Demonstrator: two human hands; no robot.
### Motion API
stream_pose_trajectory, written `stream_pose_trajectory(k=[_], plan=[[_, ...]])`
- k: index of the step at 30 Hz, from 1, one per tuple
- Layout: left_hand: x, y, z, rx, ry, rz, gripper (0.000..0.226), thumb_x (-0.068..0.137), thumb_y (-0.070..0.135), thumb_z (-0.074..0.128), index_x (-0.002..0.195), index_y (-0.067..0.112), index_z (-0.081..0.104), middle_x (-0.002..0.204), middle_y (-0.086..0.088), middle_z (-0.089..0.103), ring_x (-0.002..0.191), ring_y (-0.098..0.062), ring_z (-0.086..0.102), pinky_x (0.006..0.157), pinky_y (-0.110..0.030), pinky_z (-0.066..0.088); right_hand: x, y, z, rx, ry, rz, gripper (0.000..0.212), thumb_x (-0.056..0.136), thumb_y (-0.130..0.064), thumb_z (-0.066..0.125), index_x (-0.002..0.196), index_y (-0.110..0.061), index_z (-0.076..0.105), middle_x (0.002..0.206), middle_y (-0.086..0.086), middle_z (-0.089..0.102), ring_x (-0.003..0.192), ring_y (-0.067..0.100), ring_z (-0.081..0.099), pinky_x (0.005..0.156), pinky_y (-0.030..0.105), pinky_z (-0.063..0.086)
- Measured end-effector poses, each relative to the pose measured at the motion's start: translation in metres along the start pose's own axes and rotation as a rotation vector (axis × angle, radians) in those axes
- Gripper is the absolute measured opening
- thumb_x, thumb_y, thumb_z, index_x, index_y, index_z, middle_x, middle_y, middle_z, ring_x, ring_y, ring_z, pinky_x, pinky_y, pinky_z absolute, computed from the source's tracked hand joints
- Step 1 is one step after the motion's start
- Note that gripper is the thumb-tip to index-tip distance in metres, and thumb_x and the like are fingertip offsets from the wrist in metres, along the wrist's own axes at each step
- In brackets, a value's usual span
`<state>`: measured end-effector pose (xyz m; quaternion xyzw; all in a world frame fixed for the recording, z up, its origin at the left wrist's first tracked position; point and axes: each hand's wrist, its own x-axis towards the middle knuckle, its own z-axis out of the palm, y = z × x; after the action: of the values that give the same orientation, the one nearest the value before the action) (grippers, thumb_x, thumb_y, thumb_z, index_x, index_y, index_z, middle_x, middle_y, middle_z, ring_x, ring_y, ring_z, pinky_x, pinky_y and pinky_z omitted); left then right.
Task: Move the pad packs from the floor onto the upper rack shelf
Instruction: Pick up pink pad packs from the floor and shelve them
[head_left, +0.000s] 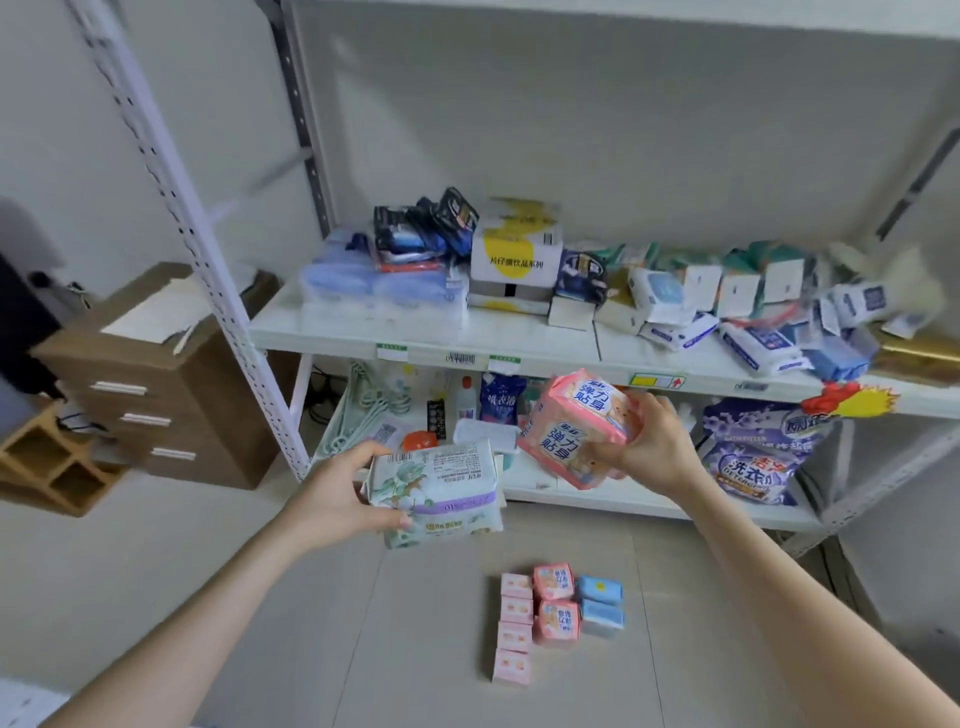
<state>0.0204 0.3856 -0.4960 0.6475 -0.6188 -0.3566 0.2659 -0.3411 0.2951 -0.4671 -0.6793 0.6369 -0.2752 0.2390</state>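
My left hand (340, 496) grips a pale green pad pack (441, 493) with a leaf print, held in the air below the upper rack shelf (519, 338). In my right hand (649, 441) is a pink pad pack (571, 431) with blue labels, raised just under the shelf's front edge. On the floor below lie several more packs: a column of small pink packs (514, 629), two pink packs (556, 603) and two blue packs (600, 605).
The upper shelf is crowded with tissue packs (384, 291), a white and yellow box (517, 254) and white packs (748, 312); bare shelf shows at its front left. Detergent bags (753, 452) sit on the lower shelf. A wooden drawer unit (156, 374) stands left of the rack post (218, 291).
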Motion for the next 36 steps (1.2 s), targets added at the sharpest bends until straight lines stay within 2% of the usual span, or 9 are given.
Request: stream_pose_trajectory(k=[4, 7, 11, 17, 23, 26, 31, 34, 36], plan=[[-0.004, 0.046, -0.052, 0.000, 0.061, 0.077, 0.071, 0.042, 0.047, 0.091, 0.104, 0.034, 0.060, 0.097, 0.016, 0.072, 0.092, -0.003, 0.068, 0.085, -0.039, 0.056, 0.014, -0.055, -0.044, 0.041, 0.015, -0.076, 0.081, 0.050, -0.048, 0.086, 0.117, -0.020, 0.051, 0.104, -0.001, 0.053, 0.087, 0.015, 0.060, 0.073, 0.037, 0.057], [-0.010, 0.079, -0.087, -0.007, 0.119, 0.117, 0.070, 0.043, 0.044, 0.091, 0.105, 0.033, 0.062, 0.099, 0.017, 0.072, 0.093, -0.001, 0.068, 0.085, -0.039, 0.057, 0.023, -0.095, -0.072, 0.029, 0.050, -0.159, 0.074, 0.049, -0.052, 0.084, 0.108, -0.024, 0.049, 0.102, 0.000, 0.057, 0.087, 0.017, 0.061, 0.076, 0.040, 0.057], [-0.016, 0.112, -0.133, 0.026, 0.184, 0.181, 0.072, 0.045, 0.049, 0.092, 0.108, 0.035, 0.061, 0.105, 0.020, 0.070, 0.101, 0.001, 0.064, 0.091, -0.038, 0.054, 0.034, -0.145, -0.099, 0.011, 0.113, -0.219, 0.069, 0.056, -0.042, 0.086, 0.112, -0.021, 0.052, 0.103, 0.000, 0.051, 0.084, 0.007, 0.052, 0.065, 0.022, 0.044], [-0.026, 0.148, -0.202, 0.027, 0.239, 0.246, 0.059, 0.053, 0.034, 0.093, 0.104, 0.033, 0.064, 0.102, 0.020, 0.071, 0.098, 0.002, 0.065, 0.092, -0.040, 0.053, 0.050, -0.213, -0.119, 0.026, 0.167, -0.293, 0.069, 0.058, -0.037, 0.087, 0.116, -0.020, 0.053, 0.106, -0.001, 0.049, 0.087, 0.013, 0.053, 0.072, 0.025, 0.042], [-0.016, 0.163, -0.282, 0.049, 0.275, 0.288, 0.069, 0.043, 0.048, 0.091, 0.104, 0.034, 0.064, 0.106, 0.019, 0.070, 0.104, -0.004, 0.064, 0.095, -0.042, 0.052, 0.070, -0.283, -0.122, 0.057, 0.203, -0.367, 0.072, 0.060, -0.037, 0.087, 0.120, -0.019, 0.052, 0.108, 0.001, 0.050, 0.091, 0.015, 0.054, 0.059, 0.015, 0.039], [-0.005, 0.175, -0.328, 0.075, 0.281, 0.333, 0.073, 0.038, 0.053, 0.092, 0.103, 0.035, 0.063, 0.109, 0.014, 0.069, 0.100, -0.006, 0.067, 0.095, -0.041, 0.052, 0.081, -0.316, -0.123, 0.093, 0.237, -0.404, 0.070, 0.058, -0.037, 0.088, 0.116, -0.020, 0.053, 0.107, 0.001, 0.052, 0.091, 0.015, 0.056, 0.062, 0.018, 0.044], [0.022, 0.197, -0.388, 0.090, 0.299, 0.388, 0.059, 0.058, 0.023, 0.092, 0.109, 0.030, 0.062, 0.110, 0.014, 0.066, 0.106, 0.001, 0.060, 0.097, -0.031, 0.050, 0.109, -0.366, -0.129, 0.094, 0.254, -0.416, 0.071, 0.055, -0.038, 0.088, 0.115, -0.020, 0.055, 0.107, 0.001, 0.055, 0.088, 0.015, 0.061, 0.069, 0.028, 0.051], [0.043, 0.210, -0.418, 0.099, 0.292, 0.413, 0.057, 0.060, 0.020, 0.091, 0.109, 0.027, 0.062, 0.110, 0.013, 0.067, 0.106, 0.001, 0.060, 0.093, -0.025, 0.050, 0.129, -0.391, -0.136, 0.083, 0.281, -0.430, 0.076, 0.040, -0.052, 0.082, 0.107, -0.022, 0.061, 0.103, 0.000, 0.064, 0.085, 0.015, 0.066, 0.071, 0.035, 0.057], [0.061, 0.216, -0.438, 0.099, 0.295, 0.426, 0.054, 0.061, 0.018, 0.091, 0.107, 0.027, 0.063, 0.110, 0.011, 0.068, 0.104, -0.001, 0.063, 0.084, -0.019, 0.051, 0.146, -0.406, -0.139, 0.073, 0.308, -0.442, 0.074, 0.037, -0.055, 0.079, 0.103, -0.025, 0.063, 0.099, 0.000, 0.067, 0.084, 0.015, 0.067, 0.070, 0.032, 0.057]])
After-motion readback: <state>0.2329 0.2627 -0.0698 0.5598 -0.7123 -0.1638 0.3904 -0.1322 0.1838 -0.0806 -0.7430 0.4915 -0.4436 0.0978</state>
